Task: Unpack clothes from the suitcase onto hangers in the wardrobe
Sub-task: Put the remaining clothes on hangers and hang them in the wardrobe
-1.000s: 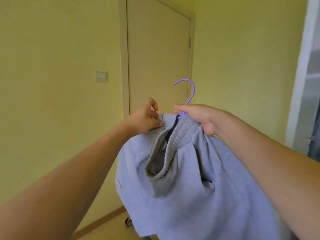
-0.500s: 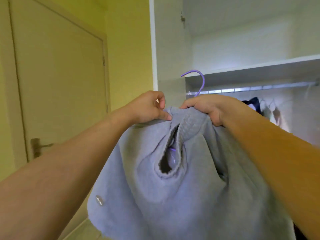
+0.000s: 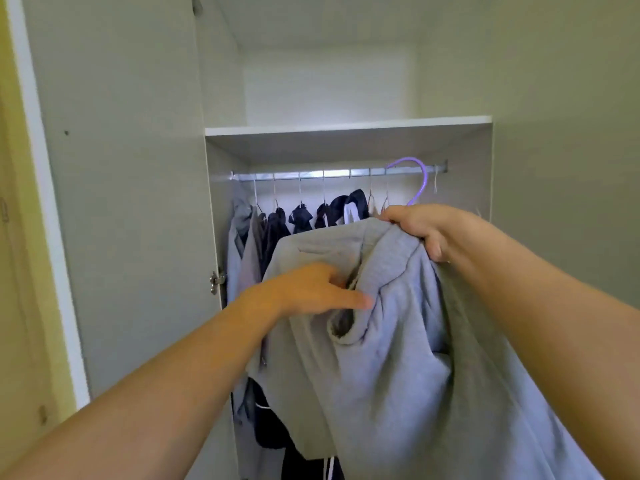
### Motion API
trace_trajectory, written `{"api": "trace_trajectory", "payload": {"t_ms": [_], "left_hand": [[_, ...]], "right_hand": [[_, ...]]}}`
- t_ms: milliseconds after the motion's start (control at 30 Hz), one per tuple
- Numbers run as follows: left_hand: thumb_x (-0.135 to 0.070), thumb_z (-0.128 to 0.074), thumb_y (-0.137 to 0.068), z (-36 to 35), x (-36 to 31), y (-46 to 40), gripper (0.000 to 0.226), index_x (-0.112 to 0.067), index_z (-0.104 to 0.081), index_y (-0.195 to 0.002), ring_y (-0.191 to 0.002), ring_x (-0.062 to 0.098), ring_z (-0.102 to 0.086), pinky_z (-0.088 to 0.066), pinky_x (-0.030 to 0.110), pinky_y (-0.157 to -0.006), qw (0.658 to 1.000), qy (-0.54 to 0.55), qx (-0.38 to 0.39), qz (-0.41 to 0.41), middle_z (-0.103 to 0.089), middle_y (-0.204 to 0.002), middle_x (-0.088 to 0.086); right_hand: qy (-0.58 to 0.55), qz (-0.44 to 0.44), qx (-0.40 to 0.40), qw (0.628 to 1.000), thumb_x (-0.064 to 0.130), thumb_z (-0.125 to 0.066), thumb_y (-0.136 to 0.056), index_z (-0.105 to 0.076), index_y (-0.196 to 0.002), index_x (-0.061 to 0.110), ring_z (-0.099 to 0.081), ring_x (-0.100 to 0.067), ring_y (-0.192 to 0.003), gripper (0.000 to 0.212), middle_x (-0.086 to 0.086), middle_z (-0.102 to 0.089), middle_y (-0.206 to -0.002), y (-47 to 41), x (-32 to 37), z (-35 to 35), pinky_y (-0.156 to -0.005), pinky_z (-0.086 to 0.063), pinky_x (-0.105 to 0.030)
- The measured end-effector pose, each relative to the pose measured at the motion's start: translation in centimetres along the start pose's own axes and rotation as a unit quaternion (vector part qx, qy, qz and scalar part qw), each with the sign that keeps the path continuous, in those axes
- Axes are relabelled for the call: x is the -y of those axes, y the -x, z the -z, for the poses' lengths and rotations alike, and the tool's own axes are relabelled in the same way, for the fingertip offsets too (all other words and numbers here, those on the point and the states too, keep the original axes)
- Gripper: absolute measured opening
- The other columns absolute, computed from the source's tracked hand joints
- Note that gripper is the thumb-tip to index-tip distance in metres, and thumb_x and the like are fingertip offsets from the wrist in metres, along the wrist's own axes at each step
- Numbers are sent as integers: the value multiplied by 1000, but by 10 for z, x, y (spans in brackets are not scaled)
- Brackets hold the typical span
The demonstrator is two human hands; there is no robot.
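A grey sweatshirt (image 3: 398, 341) of soft fleece — bunched at its ribbed collar, body hanging in loose folds — is held up just below the wardrobe rail (image 3: 339, 173). The right hand (image 3: 419, 226) clamps its grip on the garment's top, where a purple hanger hook (image 3: 417, 180) rises level with the rail. The left hand (image 3: 311, 289) lies against the cloth, fingers straight, grip apart. Dark clothes (image 3: 304, 216) hang from the rail behind.

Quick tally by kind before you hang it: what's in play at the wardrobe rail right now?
Hands: 2, the left hand and the right hand
Grey fleece garment, gripped by the right hand: 1
Purple hanger hook: 1
Metal wardrobe rail: 1
Total: 5
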State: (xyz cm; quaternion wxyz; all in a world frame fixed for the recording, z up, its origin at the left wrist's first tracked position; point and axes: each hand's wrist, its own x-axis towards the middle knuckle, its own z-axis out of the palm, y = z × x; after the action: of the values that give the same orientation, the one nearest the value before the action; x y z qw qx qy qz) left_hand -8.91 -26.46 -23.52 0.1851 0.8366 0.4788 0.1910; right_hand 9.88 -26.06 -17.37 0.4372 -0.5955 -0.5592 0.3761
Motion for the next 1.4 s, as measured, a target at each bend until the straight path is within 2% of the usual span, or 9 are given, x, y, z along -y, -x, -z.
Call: {"api": "trace_trajectory", "payload": {"t_ms": [133, 367, 533, 700, 767, 967, 1167, 1300, 1400], "left_hand": [[-21, -55, -95, -29, 19, -71, 31, -15, -38, -70, -59, 10, -35, -29, 19, -53, 998, -13, -24, -60, -39, -67, -1], [-25, -53, -99, -21, 17, -185, 16, -12, -58, -90, -77, 17, -55, -45, 27, -70, 956, 274, -83, -70, -58, -85, 5], [-25, -58, -93, 5, -16, -223, 18, -24, -52, -76, -72, 12, -47, -40, 30, -68, 971, 231, -20, -62, -50, -71, -8], [-31, -57, -93, 34, -63, -247, 10, -24, -59, -86, -95, 24, -54, -46, 33, -84, 988, 150, -1, -26, -55, -96, 7], [-34, -58, -91, 46, -80, -255, 17, -26, -54, -77, -94, 30, -56, -46, 34, -79, 987, 163, 6, -5, -57, -94, 12], [-26, -63, -91, 68, -90, -293, 15, -16, -61, -80, -67, 13, -51, -39, 25, -59, 950, 303, 57, 40, -56, -73, -2], [-25, -63, -93, 78, -79, -350, 18, -10, -65, -103, -70, 20, -59, -47, 31, -67, 915, 385, 47, 114, -64, -80, 6], [-20, -59, -97, 83, -79, -397, 15, -21, -54, -83, -68, 20, -57, -53, 31, -63, 886, 438, 20, 151, -59, -80, 6], [-15, -57, -98, 80, -83, -433, 10, -7, -58, -102, -70, 26, -64, -59, 32, -58, 869, 466, -9, 168, -64, -89, 15]], "right_hand": [[-15, -36, -18, 999, 40, -58, -94, -56, -77, 6, -57, -19, -39, 38, -5, -60, -45, -49, -22, 14, -35, -41, -19], [-30, -108, -53, 992, 14, -57, -90, -59, -73, 5, -58, -18, -52, 19, -6, -62, -51, -136, -35, 46, -53, -48, -24], [-71, -160, -102, 979, 8, -58, -87, -59, -68, 4, -59, -19, -47, 19, -9, -62, -53, -139, -12, 83, -48, -46, -22], [-84, -205, -154, 963, 13, -51, -92, -59, -82, 2, -56, -26, -60, 17, -16, -61, -71, -132, 34, 118, -52, -46, -26], [-122, -214, -136, 959, 17, -50, -93, -57, -73, 6, -54, -23, -55, 24, -13, -59, -64, -131, 54, 125, -43, -45, -20], [-245, -190, -53, 949, 12, -42, -78, -61, -55, 6, -59, -24, -55, 30, -10, -62, -61, -154, 76, 157, -61, -47, -28], [-327, -110, 115, 931, 13, -41, -72, -51, -117, 4, -60, -32, -95, 46, -20, -54, -115, -229, 61, 173, -88, -50, -43], [-362, -74, 192, 909, 13, -47, -65, -38, -126, 9, -58, -32, -91, 62, -20, -48, -115, -300, 53, 190, -77, -51, -40], [-347, -74, 198, 914, 14, -48, -63, -41, -122, 7, -55, -34, -97, 60, -20, -51, -109, -348, 51, 204, -88, -47, -43]]}}
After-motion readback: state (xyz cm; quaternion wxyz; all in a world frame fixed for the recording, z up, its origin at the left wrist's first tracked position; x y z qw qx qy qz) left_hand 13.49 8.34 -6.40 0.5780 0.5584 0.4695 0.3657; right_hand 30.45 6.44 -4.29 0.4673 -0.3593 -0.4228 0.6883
